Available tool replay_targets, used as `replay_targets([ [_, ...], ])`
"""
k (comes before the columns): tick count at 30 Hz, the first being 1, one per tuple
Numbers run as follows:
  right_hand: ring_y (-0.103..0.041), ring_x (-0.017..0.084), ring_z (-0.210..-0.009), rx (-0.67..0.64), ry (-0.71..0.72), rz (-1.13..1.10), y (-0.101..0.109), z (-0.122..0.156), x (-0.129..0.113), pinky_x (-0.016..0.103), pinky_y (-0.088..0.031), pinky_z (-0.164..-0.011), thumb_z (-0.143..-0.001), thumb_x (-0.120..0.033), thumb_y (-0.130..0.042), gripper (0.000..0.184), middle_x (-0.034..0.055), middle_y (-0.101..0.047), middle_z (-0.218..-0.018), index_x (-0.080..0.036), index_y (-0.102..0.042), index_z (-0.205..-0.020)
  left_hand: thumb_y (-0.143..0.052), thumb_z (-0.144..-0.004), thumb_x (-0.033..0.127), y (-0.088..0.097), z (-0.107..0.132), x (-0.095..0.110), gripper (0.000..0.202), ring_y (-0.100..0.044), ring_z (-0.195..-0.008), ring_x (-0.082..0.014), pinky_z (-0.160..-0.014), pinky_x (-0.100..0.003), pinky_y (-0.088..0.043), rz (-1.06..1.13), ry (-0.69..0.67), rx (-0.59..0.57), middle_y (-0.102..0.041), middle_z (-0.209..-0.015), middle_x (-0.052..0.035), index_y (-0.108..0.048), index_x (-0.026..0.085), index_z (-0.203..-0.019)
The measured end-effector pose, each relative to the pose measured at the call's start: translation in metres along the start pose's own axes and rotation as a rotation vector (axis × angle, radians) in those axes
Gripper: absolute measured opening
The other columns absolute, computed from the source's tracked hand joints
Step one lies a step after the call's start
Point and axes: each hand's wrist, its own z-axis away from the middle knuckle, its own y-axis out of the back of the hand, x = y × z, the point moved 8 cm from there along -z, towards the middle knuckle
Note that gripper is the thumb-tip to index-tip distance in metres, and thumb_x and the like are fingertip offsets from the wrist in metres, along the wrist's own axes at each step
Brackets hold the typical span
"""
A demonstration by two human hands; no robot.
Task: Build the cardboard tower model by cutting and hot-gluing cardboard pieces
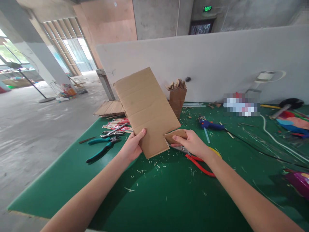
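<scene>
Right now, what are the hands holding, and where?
Left hand: cardboard sheet, by its bottom edge. Right hand: small cardboard piece, by its near end.

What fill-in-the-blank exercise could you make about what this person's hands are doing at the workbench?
1. The left hand grips the big sheet, which is made of ____.
2. The right hand pinches a small brown piece; the cutting tool lying under it has ____ handles.
3. The colour of the table is ____.

Missing words: cardboard; red; green.
</scene>
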Motion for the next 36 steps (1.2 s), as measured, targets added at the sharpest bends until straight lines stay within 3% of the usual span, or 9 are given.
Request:
replay_targets([
  [7, -0.067, 0.021, -0.094, -0.05, 0.031, -0.002, -0.003, 0.0, -0.002, 0.04, -0.054, -0.088, -0.078, -0.031, -0.067, 0.021, 0.0048, -0.07, -0.102, -0.02, -0.065, -0.095, -0.07, -0.074, 0.021, 0.004, -0.003, -0.002, 0.034, -0.067, -0.091, -0.0194, -0.084, -0.033, -0.056, 0.017, 0.017, 0.014, -0.069, -0.108, -0.0059, -0.062, 0.019, -0.107],
  [18, -0.067, 0.021, -0.091, 0.011, -0.023, -0.233, -0.001, -0.001, 0.006, 0.032, -0.061, -0.069, -0.075, -0.026, -0.07, 0.027, 0.0078, -0.068, -0.107, -0.017, -0.064, -0.1, -0.073, -0.071, 0.022, -0.004, 0.002, 0.006, 0.04, -0.065, -0.096, -0.0218, -0.092, -0.038, -0.051, 0.057, -0.092, -0.039, -0.069, -0.108, -0.0071, -0.062, 0.019, -0.109],
  [36, -0.068, 0.016, -0.076, -0.075, -0.066, -0.392, -0.009, 0.001, 0.015, 0.026, -0.061, -0.058, -0.071, -0.025, -0.073, 0.024, 0.0066, -0.07, -0.099, -0.017, -0.066, -0.092, -0.072, -0.072, 0.023, 0.0, 0.003, 0.008, 0.038, -0.065, -0.095, -0.019, -0.094, -0.037, -0.05, 0.041, -0.101, -0.037, -0.07, -0.104, -0.0021, -0.061, 0.023, -0.108],
])
